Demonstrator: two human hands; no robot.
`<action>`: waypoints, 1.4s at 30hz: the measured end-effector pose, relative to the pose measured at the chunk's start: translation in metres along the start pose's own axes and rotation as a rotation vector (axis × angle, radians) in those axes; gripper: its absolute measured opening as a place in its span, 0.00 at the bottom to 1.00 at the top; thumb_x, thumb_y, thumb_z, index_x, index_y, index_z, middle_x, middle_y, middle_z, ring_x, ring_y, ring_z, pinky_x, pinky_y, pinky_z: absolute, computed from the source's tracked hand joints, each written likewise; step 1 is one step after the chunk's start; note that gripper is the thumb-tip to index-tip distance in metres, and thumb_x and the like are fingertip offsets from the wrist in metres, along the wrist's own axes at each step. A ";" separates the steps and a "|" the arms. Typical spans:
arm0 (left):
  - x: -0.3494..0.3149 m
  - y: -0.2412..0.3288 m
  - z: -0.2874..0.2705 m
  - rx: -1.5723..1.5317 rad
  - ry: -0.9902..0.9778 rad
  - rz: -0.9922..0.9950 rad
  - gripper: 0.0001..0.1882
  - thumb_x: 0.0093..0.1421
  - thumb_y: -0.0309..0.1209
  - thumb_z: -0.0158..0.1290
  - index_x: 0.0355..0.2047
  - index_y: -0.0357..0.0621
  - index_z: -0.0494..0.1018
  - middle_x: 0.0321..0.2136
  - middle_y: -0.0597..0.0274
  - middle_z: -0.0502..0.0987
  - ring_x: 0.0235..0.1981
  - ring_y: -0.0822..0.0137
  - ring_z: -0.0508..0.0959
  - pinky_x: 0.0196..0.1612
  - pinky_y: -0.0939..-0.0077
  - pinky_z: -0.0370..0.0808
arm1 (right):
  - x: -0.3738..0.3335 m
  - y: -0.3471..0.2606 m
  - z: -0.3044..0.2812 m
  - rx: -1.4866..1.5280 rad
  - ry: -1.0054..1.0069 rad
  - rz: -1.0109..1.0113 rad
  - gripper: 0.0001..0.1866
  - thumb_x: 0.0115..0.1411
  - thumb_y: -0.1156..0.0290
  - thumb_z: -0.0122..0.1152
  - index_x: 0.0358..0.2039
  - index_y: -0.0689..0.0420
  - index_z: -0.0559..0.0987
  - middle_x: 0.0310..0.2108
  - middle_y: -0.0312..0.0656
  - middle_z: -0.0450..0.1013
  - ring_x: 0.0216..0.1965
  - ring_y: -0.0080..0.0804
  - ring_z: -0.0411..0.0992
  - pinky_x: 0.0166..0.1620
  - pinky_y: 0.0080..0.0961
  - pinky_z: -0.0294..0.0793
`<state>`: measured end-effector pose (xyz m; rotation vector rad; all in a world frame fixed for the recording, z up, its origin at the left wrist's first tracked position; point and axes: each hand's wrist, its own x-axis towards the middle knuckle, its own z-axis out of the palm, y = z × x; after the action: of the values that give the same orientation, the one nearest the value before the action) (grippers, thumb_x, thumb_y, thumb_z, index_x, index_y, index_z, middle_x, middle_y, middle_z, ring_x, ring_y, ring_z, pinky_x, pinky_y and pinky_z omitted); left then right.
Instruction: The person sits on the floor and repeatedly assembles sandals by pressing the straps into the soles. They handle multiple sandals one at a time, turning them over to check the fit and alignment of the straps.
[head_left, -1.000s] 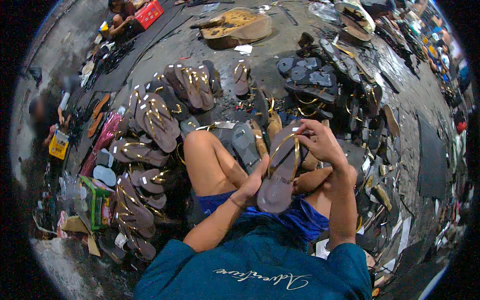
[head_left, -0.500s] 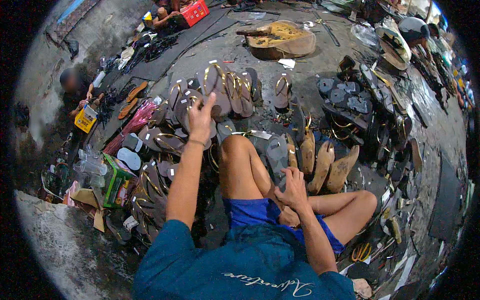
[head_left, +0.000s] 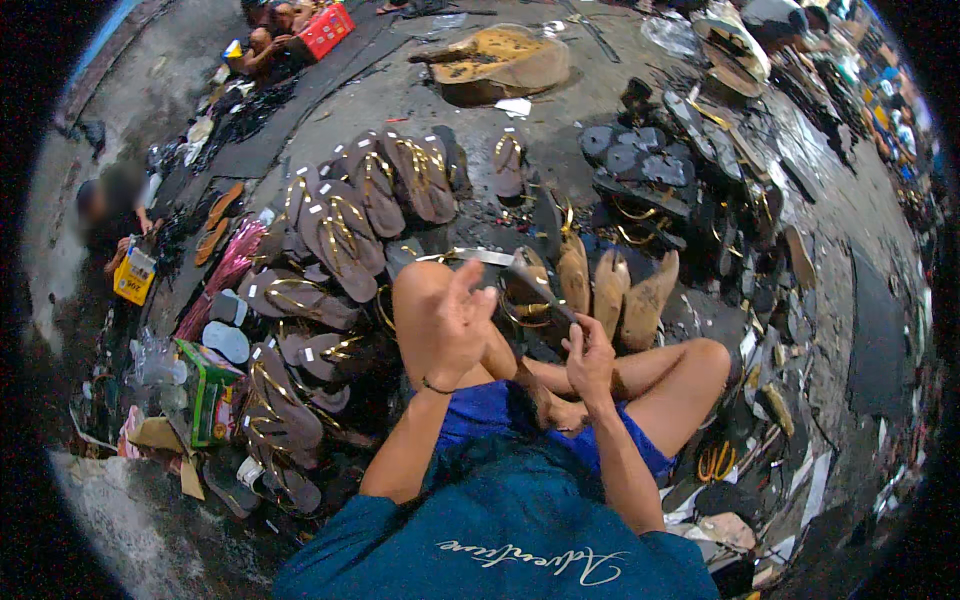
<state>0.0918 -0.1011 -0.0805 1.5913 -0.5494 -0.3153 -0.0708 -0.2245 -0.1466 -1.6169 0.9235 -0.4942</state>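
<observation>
My right hand (head_left: 590, 355) is closed on the heel end of a dark flip-flop (head_left: 542, 288), held edge-on with its gold strap hanging on the lower side. To its left, my left hand (head_left: 462, 322) is raised over my knee, fingers apart and holding nothing. Just beyond the flip-flop stand several brown wooden foot-shaped forms (head_left: 612, 285). A pale flat strip (head_left: 482, 256) lies past my left hand. Finished-looking brown flip-flops with gold straps (head_left: 340, 235) spread in overlapping rows on the floor at the left and far left.
A thick wooden block (head_left: 505, 62) sits farther ahead. Dark soles (head_left: 640, 165) are piled at the far right. On the left are a green box (head_left: 208, 390), pink strands (head_left: 225, 275) and orange sandals (head_left: 218, 225). Another person (head_left: 115, 215) sits beside a yellow box (head_left: 134, 273).
My left hand has come away from the flip-flops at the far left, back toward my knee. My right hand has raised the flip-flop and turned it edge-on. The whole view has shifted.
</observation>
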 end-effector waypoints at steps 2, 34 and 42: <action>-0.005 -0.002 0.002 -0.034 0.145 0.033 0.26 0.61 0.28 0.55 0.57 0.29 0.63 0.48 0.53 0.73 0.51 0.64 0.72 0.55 0.74 0.68 | -0.012 0.005 -0.005 0.480 0.140 0.027 0.13 0.68 0.69 0.49 0.47 0.66 0.72 0.35 0.43 0.73 0.37 0.25 0.74 0.33 0.22 0.78; -0.104 0.095 -0.028 0.088 -0.401 0.143 0.22 0.50 0.17 0.58 0.45 0.37 0.67 0.41 0.50 0.79 0.42 0.59 0.81 0.47 0.69 0.77 | -0.044 -0.096 -0.060 0.136 -0.741 -0.623 0.23 0.49 0.71 0.68 0.47 0.58 0.73 0.48 0.47 0.70 0.53 0.42 0.68 0.59 0.38 0.63; -0.106 0.004 -0.018 -0.584 -0.692 -0.760 0.24 0.59 0.26 0.53 0.55 0.34 0.63 0.45 0.54 0.75 0.43 0.62 0.78 0.46 0.67 0.77 | 0.128 0.088 0.034 -0.774 0.154 -0.250 0.30 0.54 0.62 0.66 0.52 0.68 0.69 0.53 0.58 0.67 0.52 0.50 0.70 0.50 0.37 0.70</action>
<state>0.0106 -0.0307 -0.0878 1.0251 -0.2889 -1.4923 0.0046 -0.3070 -0.2599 -2.4423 1.1091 -0.4610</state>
